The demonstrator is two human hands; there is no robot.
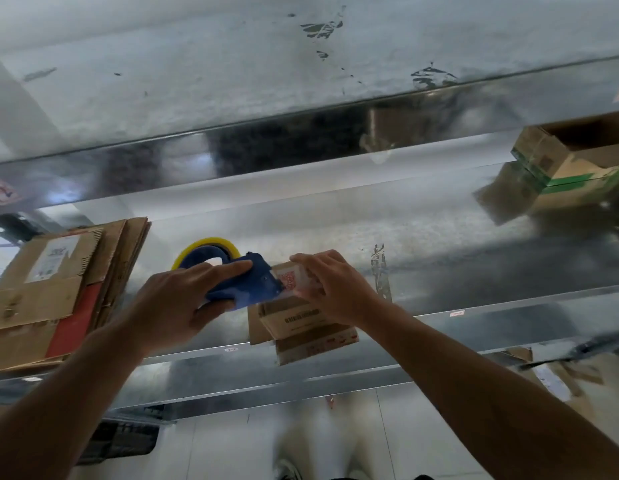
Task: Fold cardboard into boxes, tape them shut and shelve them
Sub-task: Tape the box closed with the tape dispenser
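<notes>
A small brown cardboard box (308, 323) stands on the metal shelf (439, 258), a red code label on its top. My left hand (183, 299) grips a blue tape dispenser (252, 285) with a yellow roll of tape (206, 245); the dispenser's front edge lies against the box top. My right hand (330, 285) rests on the top of the box, fingers bent over its far edge and holding it down.
A stack of flattened cardboard (59, 289) lies at the left of the shelf. An open box with green print (571, 157) sits at the far right. Another shelf (301, 64) is overhead. Floor and shoes show below.
</notes>
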